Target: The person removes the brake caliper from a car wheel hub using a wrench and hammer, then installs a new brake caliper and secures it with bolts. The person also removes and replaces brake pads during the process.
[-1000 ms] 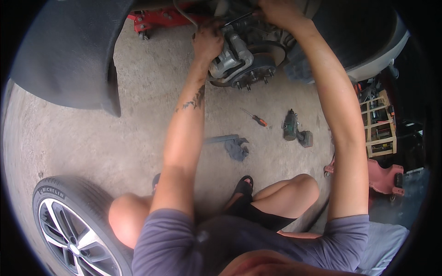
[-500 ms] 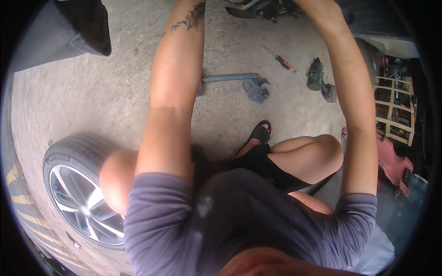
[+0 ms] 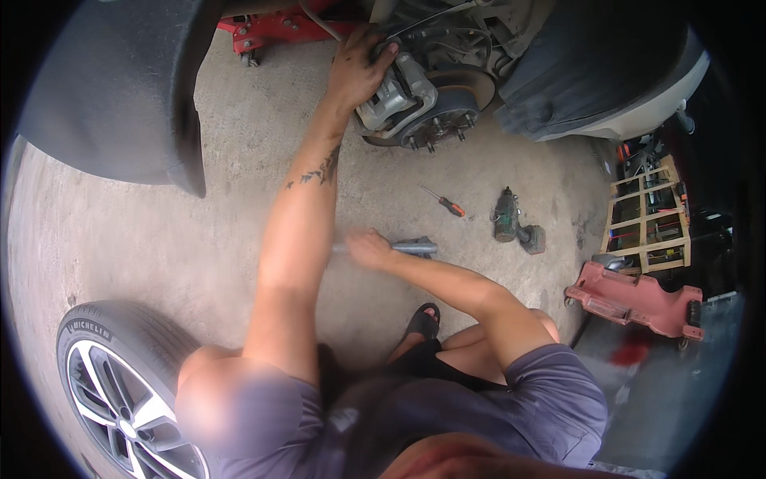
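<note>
My left hand [image 3: 363, 68] is at the top of a silver brake caliper [image 3: 395, 92] beside the brake disc [image 3: 447, 124], fingers curled over something I cannot make out. A long thin tool [image 3: 427, 22] extends up-right from there. My right hand [image 3: 363, 247], smeared by motion, is on or at a grey metal pipe [image 3: 419, 248] lying on the floor over a dark cloth; its grip is unclear. An orange-handled screwdriver [image 3: 451, 205] and a green cordless impact tool [image 3: 507, 215] lie nearby.
A detached wheel [image 3: 120, 399] lies at lower left. A red jack [image 3: 267, 32] stands behind the brake. Dark wheel-arch liners [image 3: 120, 96] frame the view. At right are a wooden crate [image 3: 646, 219] and a pink creeper [image 3: 630, 303]. My bent legs are below.
My right hand has left the top of the brake and come down to the pipe. My left hand is again seen at the caliper after the view dipped and rose.
</note>
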The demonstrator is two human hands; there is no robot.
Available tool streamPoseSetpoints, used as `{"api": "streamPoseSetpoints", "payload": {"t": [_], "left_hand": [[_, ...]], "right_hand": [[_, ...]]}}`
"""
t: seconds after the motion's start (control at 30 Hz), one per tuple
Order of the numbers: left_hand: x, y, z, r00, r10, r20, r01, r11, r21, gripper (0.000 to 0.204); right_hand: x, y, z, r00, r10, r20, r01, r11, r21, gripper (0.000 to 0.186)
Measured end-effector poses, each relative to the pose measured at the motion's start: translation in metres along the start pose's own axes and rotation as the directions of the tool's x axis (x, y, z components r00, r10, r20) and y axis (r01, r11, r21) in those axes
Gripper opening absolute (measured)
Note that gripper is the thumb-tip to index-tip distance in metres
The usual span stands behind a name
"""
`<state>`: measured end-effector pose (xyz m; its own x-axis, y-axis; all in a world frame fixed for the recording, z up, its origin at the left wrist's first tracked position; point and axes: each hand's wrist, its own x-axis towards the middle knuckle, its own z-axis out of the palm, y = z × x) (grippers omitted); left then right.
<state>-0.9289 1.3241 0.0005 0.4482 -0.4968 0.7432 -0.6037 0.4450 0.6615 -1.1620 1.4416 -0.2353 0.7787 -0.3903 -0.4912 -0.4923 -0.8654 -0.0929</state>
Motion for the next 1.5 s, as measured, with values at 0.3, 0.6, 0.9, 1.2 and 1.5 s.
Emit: {"api": "streamPoseSetpoints", "payload": {"t": [0.3,0.6,0.9,1.2,1.5], "left_hand": [[-0.004,0.009,-0.01,0.994,-0.11,-0.01,0.11,0.99,0.087,0.036],[-0.011,0.033,0.002,0.976,-0.195,-0.091,0.209,0.961,0.183,0.037],[-0.017,0.031,0.012,0.982,-0.154,-0.108,0.175,0.96,0.218,0.036],[-0.01,0.031,0.002,0.973,-0.186,-0.139,0.211,0.959,0.189,0.033],[-0.011,0.03,0.002,0.97,-0.203,-0.137,0.228,0.952,0.206,0.038]], "right_hand": [[-0.2,-0.031,-0.302,0.952,0.284,-0.117,-0.212,0.884,0.416,0.036],[-0.177,-0.072,-0.438,0.588,0.201,-0.784,-0.232,0.97,0.075,0.04],[-0.144,0.0,-0.424,0.563,0.208,-0.799,-0.526,0.837,-0.153,0.043],[-0.145,-0.043,-0.439,0.3,-0.102,-0.949,-0.17,0.973,-0.158,0.027],[-0.144,-0.027,-0.442,0.428,0.075,-0.901,-0.319,0.945,-0.073,0.039]]}}
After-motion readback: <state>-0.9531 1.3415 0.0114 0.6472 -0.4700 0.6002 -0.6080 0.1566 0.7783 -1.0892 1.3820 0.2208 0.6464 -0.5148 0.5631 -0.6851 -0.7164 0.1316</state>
